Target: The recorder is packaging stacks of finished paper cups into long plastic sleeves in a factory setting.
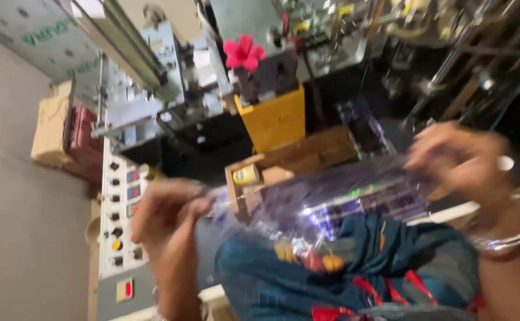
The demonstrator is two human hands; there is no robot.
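Nearest to us is our lap, covered in teal cloth (331, 273) with red and orange print, and just above it we've got a strip of clear shiny plastic pouches (337, 199) stretched out between both hands. Our left hand (168, 214) has its fingers curled shut on the left end of the strip, pinching it, and our right hand (459, 157) is up at the right end with fingers bent around the film, though it's pretty blurry so we can't tell exactly how tight that grip is. There are bangles (506, 241) on the right wrist. So the strip is hanging in mid-air over the lap, roughly level, sagging a bit in the middle. Looks to us like we're in the middle of pulling the strip taut, maybe checking or straightening it; whatever comes after would need both ends kept pinched so the slippery film doesn't slide out. Farther off there's a wooden box (298, 157) with a small yellow-lidded jar (247, 175) tucked in its left side, a yellow bin (275, 119) behind it, and a pink flower (243, 52) stuck on the grey machine (165, 89). Over on the left is a white control panel (117, 220) with knobs and switches.
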